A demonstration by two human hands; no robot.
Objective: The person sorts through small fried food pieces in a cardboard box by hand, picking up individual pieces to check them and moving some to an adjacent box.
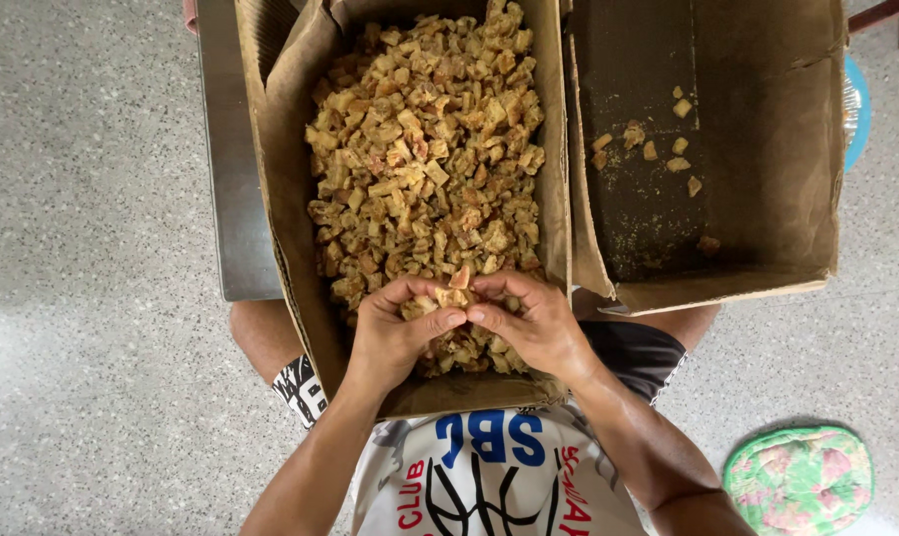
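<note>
Right now both hands meet over the near end of the full box, fingertips pinched together on one golden-brown fried chunk (pixel 451 296). The left hand (pixel 395 333) curls in, thumb and forefinger nipped closed on the near side of the piece; the right hand (pixel 534 323) mirrors it, thumb tip pressed against the left thumb, fingers bent over the top. That chunk is pale tan with a darker crust, irregular and lumpy, sitting just between the fingertips. Directly beneath and beyond the fingers lies a heap of similar pieces, too many to count, filling a brown cardboard box (pixel 289 213). Off past the right fingers stands a second brown cardboard box (pixel 767 169), nearly bare, with about eight loose scraps (pixel 658 149) on its dark floor. Two boxes, two hands, one piece gripped. Farther right, a green flowered cushion (pixel 799 478) lies on the speckled floor (pixel 92 298).
</note>
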